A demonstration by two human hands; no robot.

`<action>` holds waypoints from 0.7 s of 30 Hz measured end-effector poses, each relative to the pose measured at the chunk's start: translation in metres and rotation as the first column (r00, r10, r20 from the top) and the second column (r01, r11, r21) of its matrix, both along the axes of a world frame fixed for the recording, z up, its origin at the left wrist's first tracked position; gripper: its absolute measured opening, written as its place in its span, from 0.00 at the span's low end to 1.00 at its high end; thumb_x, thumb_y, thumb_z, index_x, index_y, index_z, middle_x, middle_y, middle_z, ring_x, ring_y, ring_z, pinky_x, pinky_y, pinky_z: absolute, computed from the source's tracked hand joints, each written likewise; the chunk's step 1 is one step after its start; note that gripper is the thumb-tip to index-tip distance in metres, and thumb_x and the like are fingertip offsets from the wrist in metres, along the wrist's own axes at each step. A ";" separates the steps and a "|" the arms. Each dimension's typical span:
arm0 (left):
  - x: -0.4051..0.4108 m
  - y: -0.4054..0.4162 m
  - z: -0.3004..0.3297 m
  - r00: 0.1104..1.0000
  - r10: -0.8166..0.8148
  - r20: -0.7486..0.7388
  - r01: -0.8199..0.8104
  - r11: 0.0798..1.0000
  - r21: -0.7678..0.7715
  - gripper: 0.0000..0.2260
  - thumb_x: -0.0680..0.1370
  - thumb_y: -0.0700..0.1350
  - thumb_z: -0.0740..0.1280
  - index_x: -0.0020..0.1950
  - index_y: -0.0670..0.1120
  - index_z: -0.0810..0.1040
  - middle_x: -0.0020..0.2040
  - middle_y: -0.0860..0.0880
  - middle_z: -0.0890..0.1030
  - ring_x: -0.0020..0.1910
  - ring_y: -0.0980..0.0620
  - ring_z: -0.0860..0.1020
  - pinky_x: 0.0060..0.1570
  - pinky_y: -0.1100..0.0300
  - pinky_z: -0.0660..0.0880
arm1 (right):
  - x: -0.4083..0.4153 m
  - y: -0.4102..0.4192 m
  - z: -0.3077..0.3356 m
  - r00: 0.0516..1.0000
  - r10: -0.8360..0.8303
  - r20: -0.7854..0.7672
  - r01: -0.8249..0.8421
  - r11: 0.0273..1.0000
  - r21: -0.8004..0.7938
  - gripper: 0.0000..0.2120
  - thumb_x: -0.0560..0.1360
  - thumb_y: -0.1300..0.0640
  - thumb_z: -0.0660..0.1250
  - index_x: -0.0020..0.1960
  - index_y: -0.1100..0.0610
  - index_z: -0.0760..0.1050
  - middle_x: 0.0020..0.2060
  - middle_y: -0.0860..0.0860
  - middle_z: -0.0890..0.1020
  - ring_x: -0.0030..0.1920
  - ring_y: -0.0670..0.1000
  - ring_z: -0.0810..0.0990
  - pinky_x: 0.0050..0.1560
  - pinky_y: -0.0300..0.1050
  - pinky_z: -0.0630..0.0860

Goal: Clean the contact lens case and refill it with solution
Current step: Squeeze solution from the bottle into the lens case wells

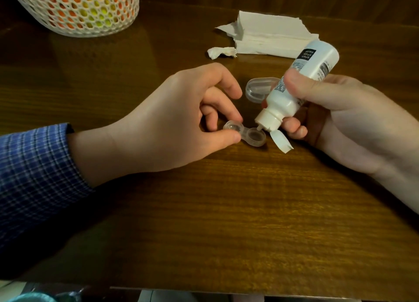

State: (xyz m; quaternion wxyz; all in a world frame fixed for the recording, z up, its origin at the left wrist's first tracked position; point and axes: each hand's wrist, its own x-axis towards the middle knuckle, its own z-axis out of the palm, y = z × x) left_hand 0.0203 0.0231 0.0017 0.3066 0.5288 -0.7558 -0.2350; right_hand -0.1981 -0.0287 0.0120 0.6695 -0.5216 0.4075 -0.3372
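A clear two-well contact lens case (249,135) lies open on the wooden table (226,211). My left hand (172,120) pinches its left well between thumb and fingers. My right hand (340,118) grips a white solution bottle (297,84), tilted nozzle-down. The nozzle tip sits just above the far rim of the right well. The bottle's flip cap hangs open below the nozzle. A clear lid (258,89) lies on the table behind the bottle.
A stack of white paper napkins (269,36) and a crumpled tissue scrap (221,52) lie at the back. A white mesh basket (79,6) with orange and yellow contents stands at the back left. The table's front edge runs along the bottom.
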 end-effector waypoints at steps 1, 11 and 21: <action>0.000 0.000 0.000 1.000 -0.001 0.001 0.001 1.000 -0.001 0.22 0.71 0.50 0.77 0.62 0.50 0.77 0.48 0.59 0.86 0.41 0.57 0.84 0.37 0.71 0.77 | 0.000 0.000 0.000 1.000 0.007 -0.002 -0.007 1.000 -0.006 0.20 0.71 0.50 0.71 0.58 0.60 0.77 0.37 0.51 0.84 0.30 0.46 0.76 0.27 0.35 0.73; 0.001 0.000 0.000 1.000 -0.004 -0.001 0.004 1.000 -0.001 0.22 0.70 0.51 0.77 0.62 0.51 0.76 0.48 0.59 0.86 0.41 0.57 0.84 0.37 0.71 0.77 | 0.000 0.000 0.000 1.000 0.007 -0.024 -0.008 1.000 -0.022 0.18 0.70 0.49 0.72 0.55 0.59 0.79 0.37 0.51 0.83 0.29 0.45 0.76 0.27 0.35 0.72; 0.001 -0.001 -0.001 1.000 -0.004 0.005 0.004 1.000 -0.008 0.21 0.71 0.49 0.78 0.62 0.50 0.77 0.48 0.59 0.86 0.40 0.58 0.83 0.37 0.72 0.77 | 0.000 0.000 0.001 0.999 0.020 -0.027 -0.020 1.000 -0.018 0.17 0.70 0.49 0.72 0.54 0.58 0.79 0.37 0.51 0.84 0.29 0.45 0.76 0.26 0.35 0.72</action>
